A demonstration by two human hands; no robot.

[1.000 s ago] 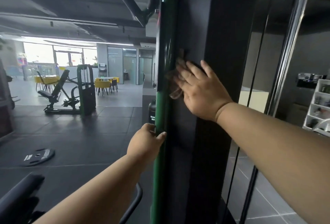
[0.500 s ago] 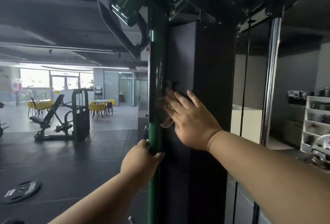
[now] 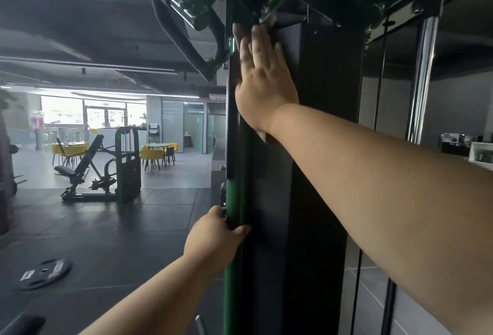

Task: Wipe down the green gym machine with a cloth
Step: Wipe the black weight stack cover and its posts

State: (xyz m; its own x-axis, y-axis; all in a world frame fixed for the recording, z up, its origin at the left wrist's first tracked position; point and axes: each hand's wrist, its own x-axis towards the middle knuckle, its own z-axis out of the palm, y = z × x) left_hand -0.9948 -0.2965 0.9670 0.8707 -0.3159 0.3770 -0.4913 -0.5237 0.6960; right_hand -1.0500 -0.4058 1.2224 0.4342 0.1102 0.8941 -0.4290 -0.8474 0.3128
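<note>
The green gym machine fills the middle of the head view, with a green upright post (image 3: 236,196) and a dark panel (image 3: 269,201) beside it. My right hand (image 3: 262,86) lies flat, fingers straight, pressing a brownish cloth (image 3: 240,31) against the top of the panel, just under the green head bracket (image 3: 197,1). The cloth is mostly hidden under the palm; an edge shows above the fingertips and another below the wrist. My left hand (image 3: 213,241) grips the green post lower down, fingers curled round it.
Chrome guide rods (image 3: 421,81) and cables stand to the right of the panel. A second green machine (image 3: 106,172) stands far left, a weight plate (image 3: 45,273) lies on the dark floor. Yellow chairs are at the back; white shelves at the right edge.
My right hand has slid the cloth upward along the panel to its top, and the view has tilted up. My left hand keeps its grip on the post.
</note>
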